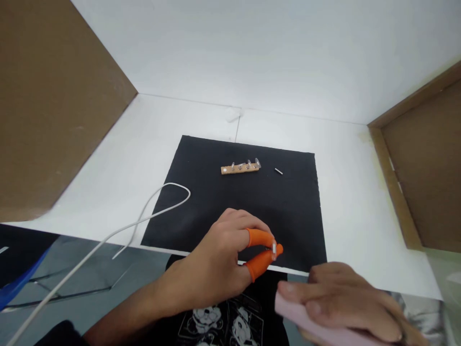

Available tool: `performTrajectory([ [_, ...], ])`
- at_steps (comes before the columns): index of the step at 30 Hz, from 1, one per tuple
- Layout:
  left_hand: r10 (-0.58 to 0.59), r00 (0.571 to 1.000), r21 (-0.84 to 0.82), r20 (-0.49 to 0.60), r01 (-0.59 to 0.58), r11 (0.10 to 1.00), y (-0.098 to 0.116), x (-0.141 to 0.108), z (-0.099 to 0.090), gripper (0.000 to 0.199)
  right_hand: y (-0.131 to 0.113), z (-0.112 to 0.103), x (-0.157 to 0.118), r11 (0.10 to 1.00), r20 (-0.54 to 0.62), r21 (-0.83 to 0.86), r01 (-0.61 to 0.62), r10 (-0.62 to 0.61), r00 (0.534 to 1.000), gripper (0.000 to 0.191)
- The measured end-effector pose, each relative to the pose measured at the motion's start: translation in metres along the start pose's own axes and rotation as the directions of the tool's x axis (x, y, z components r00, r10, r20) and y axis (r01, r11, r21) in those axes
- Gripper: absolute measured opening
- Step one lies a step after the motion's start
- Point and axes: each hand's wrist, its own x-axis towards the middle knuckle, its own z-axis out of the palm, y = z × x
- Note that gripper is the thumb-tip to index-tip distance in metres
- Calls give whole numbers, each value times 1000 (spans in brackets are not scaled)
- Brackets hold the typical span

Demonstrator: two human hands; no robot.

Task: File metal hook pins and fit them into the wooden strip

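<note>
My left hand [223, 254] is over the near edge of a black mat [209, 202], with orange finger cots [260, 238] on the thumb and fingers. Pinched between their tips is a small clear piece [274, 249] with a whitish, shiny middle; its exact kind is not plain. My right hand [342, 298], low at the right, is closed around a pale pink, flat-edged block [298, 310], partly hidden by the fingers. Farther back on the mat lies a narrow wooden strip [228, 170] carrying several small clear pieces. A short thin metal rod [278, 171] rests to its right.
A white cable [144, 218] loops across the left of the white table [118, 168] and over the mat's edge. Brown panels stand at the left [54, 105] and right [428, 158]. A small whitish translucent item [232, 114] sits at the back by the white wall.
</note>
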Motion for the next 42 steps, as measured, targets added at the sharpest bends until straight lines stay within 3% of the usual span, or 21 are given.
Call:
performTrajectory([
  [3, 6, 1000, 0, 3, -6, 1000, 0, 0, 1, 11, 1, -2, 2, 1000, 20, -25, 9, -9, 1000, 30],
  [7, 15, 1000, 9, 17, -15, 1000, 0, -1, 2, 11, 7, -7, 4, 988, -137, -74, -134, 123, 983, 30],
  [12, 6, 1000, 6, 5, -6, 1000, 1, 0, 0, 10, -7, 5, 7, 995, -33, -82, 59, -62, 998, 16],
  [14, 0, 1000, 2, 13, 0, 1000, 1, 1, 0, 10, -6, 6, 10, 996, -9, -68, 53, -54, 998, 15],
  [19, 11, 1000, -6, 17, -10, 1000, 0, 0, 0, 13, 13, -4, 6, 981, -163, 8, -193, 192, 968, 33],
  [24, 6, 1000, -13, 7, -6, 1000, -1, 1, 0, 12, 14, 0, -6, 968, -210, 74, -240, 251, 945, 43],
  [31, 9, 1000, 4, 12, -9, 1000, 1, 1, -1, 11, 15, -5, 0, 979, -205, -23, -201, 193, 960, 33],
  [37, -4, 1000, -2, -1, 4, 1000, -1, -1, 0, 12, -2, 4, 7, 998, -18, -64, 2, -3, 1000, 29],
  [42, -2, 1000, -7, 16, 2, 1000, 0, -1, 1, 13, 6, -2, 8, 993, -148, -77, -88, 76, 986, 27],
])
